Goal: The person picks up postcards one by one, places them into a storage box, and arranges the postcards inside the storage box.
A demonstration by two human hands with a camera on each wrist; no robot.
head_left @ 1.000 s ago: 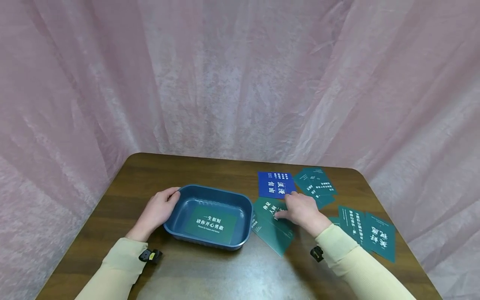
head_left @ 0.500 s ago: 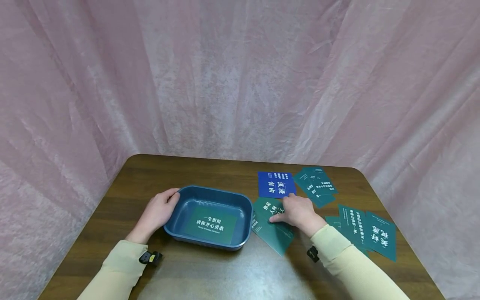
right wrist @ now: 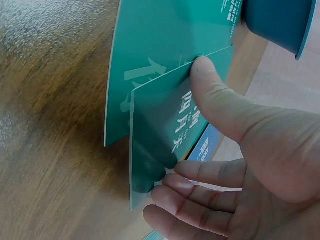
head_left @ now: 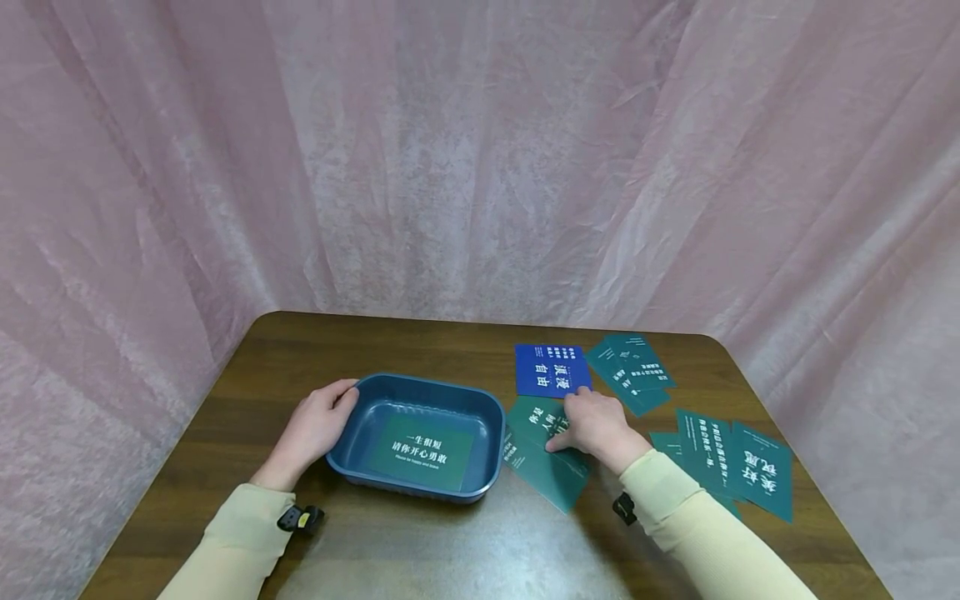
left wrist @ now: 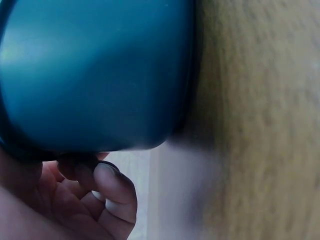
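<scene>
Left hand on the tray, right hand over one of two overlapping green cards

One blue rectangular tray (head_left: 435, 396) sits on the wooden bench (head_left: 322, 346), with one green printed card (head_left: 422, 450) visible lying flat inside it. The left hand (head_left: 317, 423) is clamped on the tray's left end, thumb at the rim and fingers curled outside the wall.

Just beside the tray's right end lie two green cards. The upper green card (right wrist: 165, 125) partly covers the lower green card (right wrist: 165, 35). The right hand (head_left: 597, 423) reaches across the upper one with its thumb and fingers apart: the thumb touches one edge, while the fingertips are at the opposite edge.

Beyond this pair lies one blue card (head_left: 553, 371) with white print, its edge near the right hand's fingertips. To its right is a far group of green cards (head_left: 630, 375), at least two, overlapping so that the full count cannot be told. Nearer the bench's right edge is a second group of green cards (head_left: 761, 471), at least three, also overlapping.

Two pale yellow sleeves (head_left: 247, 533) cover the forearms. One pinkish curtain (head_left: 465, 158) hangs behind the bench.
</scene>
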